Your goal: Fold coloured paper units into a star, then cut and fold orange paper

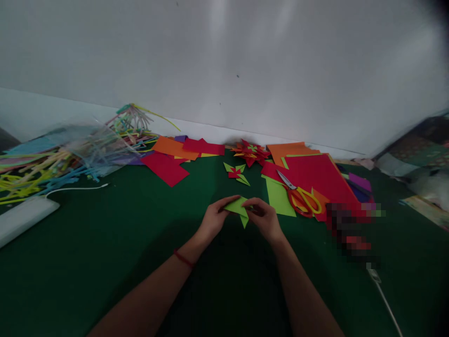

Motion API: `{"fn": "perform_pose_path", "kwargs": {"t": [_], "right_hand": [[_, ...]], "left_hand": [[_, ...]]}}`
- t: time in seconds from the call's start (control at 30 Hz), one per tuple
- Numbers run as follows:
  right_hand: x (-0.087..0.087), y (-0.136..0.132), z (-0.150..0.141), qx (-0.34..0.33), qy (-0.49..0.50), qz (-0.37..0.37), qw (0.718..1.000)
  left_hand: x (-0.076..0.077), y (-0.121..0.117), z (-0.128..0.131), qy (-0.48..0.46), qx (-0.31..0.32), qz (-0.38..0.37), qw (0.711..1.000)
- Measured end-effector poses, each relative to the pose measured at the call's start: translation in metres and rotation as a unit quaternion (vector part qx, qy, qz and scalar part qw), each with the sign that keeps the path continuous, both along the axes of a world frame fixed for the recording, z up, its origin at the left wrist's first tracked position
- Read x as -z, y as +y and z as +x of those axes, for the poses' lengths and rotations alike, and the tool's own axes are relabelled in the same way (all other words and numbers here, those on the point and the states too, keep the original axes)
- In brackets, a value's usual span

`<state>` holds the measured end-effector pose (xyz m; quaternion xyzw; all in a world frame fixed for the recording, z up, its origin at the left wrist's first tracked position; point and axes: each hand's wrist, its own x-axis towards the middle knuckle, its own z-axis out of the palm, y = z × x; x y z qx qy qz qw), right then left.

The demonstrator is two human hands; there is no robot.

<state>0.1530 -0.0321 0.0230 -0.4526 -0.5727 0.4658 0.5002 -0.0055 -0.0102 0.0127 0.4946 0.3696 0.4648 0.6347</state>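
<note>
Head view, folded green paper [237, 205], pointed tip [244, 224]

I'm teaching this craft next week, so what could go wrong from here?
The folded green paper, pinched between left hand and right hand, could crease off-line or slip open. The scissors lie with blades slightly apart near the right hand, so a careless reach might nick a finger.
</note>
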Motion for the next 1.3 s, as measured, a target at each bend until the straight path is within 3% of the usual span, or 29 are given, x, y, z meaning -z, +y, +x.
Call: {"fn": "perform_pose_path", "kwargs": {"t": [0.17, 0.27, 0.37, 0.47, 0.6, 0.9, 1.0, 1.3], "right_hand": [[0.001, 0.001, 0.005, -0.017, -0.012, -0.008, 1.000], [0.003, 0.003, 0.007, -0.039, -0.027, 0.000, 0.999], [0.007, 0.004, 0.007, -0.051, -0.049, 0.024, 0.997], [0.010, 0.005, 0.007, -0.034, -0.105, 0.060, 0.992], [0.008, 0.005, 0.008, -0.048, -0.140, 0.098, 0.984], [0.004, 0.005, 0.012, -0.092, -0.173, 0.128, 0.972], [0.007, 0.006, 0.012, -0.079, -0.182, 0.132, 0.971], [0.014, 0.007, -0.003, 0.045, -0.164, 0.124, 0.978]], "left_hand": [[0.000, 0.002, -0.008, -0.097, 0.016, -0.095, 0.991], [-0.002, 0.003, -0.011, -0.086, 0.057, -0.120, 0.987], [-0.002, 0.005, -0.012, -0.031, 0.074, -0.116, 0.990], [-0.001, 0.007, -0.012, 0.003, 0.040, -0.111, 0.993], [0.000, 0.009, -0.013, 0.004, 0.006, -0.113, 0.994], [0.005, 0.007, -0.012, 0.017, 0.031, -0.088, 0.996], [0.006, 0.008, -0.011, 0.015, 0.017, -0.093, 0.995], [0.005, 0.006, -0.006, -0.004, -0.003, -0.095, 0.995]]}}
